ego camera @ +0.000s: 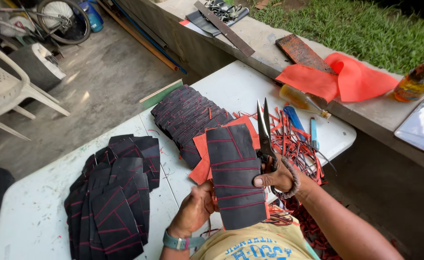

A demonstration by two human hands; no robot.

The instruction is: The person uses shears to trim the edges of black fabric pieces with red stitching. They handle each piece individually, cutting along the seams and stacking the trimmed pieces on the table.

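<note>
Scissors (265,132), long, dark-bladed and steel, stand in the right hand (278,177), gripped at the handles with tips pointing up and away along the right edge of the black fabric panel with red stitched lines and orange backing (233,173). That panel's long axis runs away from the body, parallel to the blades. The left hand (196,208) is closed on its lower left edge, holding it above the white desk (33,202).
</note>
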